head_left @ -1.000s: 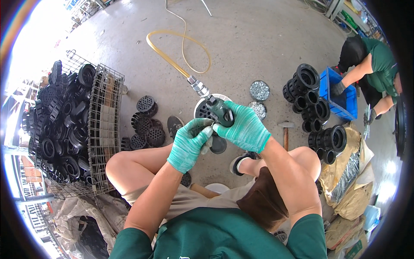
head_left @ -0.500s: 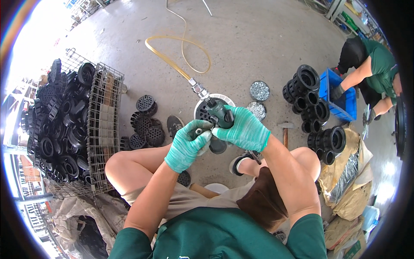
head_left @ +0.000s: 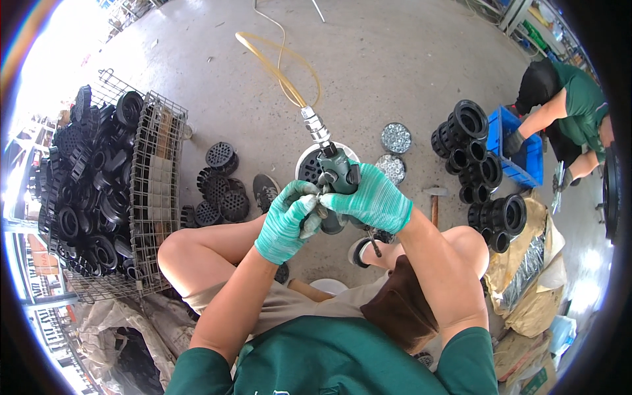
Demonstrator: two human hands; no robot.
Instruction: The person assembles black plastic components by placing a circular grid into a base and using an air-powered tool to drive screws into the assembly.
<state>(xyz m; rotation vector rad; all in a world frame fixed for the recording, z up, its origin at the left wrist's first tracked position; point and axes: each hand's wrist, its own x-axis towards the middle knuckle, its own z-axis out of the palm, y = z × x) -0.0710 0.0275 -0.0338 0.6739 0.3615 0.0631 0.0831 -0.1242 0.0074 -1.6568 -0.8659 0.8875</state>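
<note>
My right hand (head_left: 372,199), in a green-and-white knit glove, grips a dark air-powered hand tool (head_left: 339,172) with a metal hose coupling at its top. Close against it, my gloved left hand (head_left: 288,220) has its thumb and fingers pinched together. Whatever small piece lies between the fingertips of both hands is too small to make out. Below my right hand a thin dark rod (head_left: 374,247) sticks out; I cannot tell whether it belongs to the tool. Beneath the tool is a white round container (head_left: 301,162) with a black perforated round part (head_left: 309,172) showing at its mouth.
A yellowish air hose (head_left: 266,62) loops ahead. Two round containers of small metal pieces (head_left: 395,138) and a hammer (head_left: 434,205) lie right. Black ring parts (head_left: 497,214) stand beyond. A wire cage (head_left: 158,191) of black parts is left. A co-worker's gloved hand (head_left: 513,142) reaches into a blue crate (head_left: 534,168).
The tool has turned more upright, and its coupling and hose have swung right. My left hand has shifted slightly right, its fingers now closer to my right hand.
</note>
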